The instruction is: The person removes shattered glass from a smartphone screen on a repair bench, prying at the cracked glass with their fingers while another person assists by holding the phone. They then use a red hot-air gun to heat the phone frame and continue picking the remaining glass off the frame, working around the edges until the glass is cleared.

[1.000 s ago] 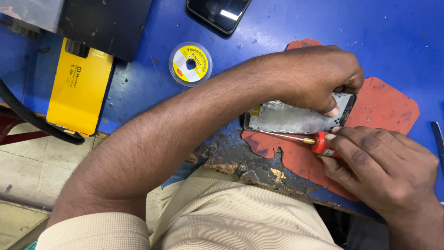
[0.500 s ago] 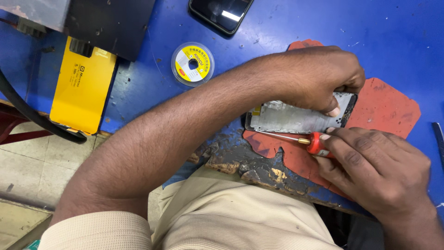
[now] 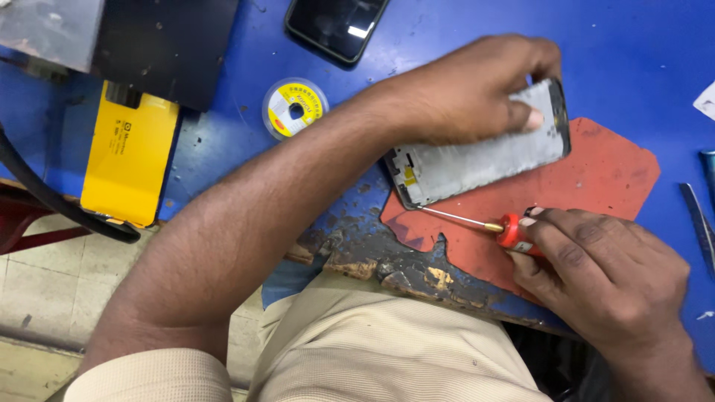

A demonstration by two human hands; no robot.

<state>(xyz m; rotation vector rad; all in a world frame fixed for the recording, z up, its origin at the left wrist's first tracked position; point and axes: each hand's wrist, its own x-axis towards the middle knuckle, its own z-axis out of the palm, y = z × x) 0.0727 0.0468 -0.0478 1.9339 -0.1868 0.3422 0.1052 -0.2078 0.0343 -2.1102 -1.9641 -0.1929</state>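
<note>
My left hand (image 3: 465,89) presses down on an opened phone frame (image 3: 477,164), grey inside with a dark rim, lying on a worn red mat (image 3: 596,179). My thumb rests on its upper right part. My right hand (image 3: 603,275) grips a small screwdriver (image 3: 491,225) with a red handle and a thin metal shaft. The tip touches the frame's lower left edge. My left forearm crosses the table's front edge diagonally.
A dark phone (image 3: 335,26) lies at the top. A round yellow and white spool (image 3: 294,108) sits on the blue table (image 3: 633,59). A yellow flat pack (image 3: 130,156) and a black device (image 3: 164,45) lie left. Metal tools (image 3: 700,216) rest at the right edge. The table's front edge is chipped.
My left hand has lifted the frame's right end and shifted it up the mat. The screwdriver now points at the frame's lower left edge.
</note>
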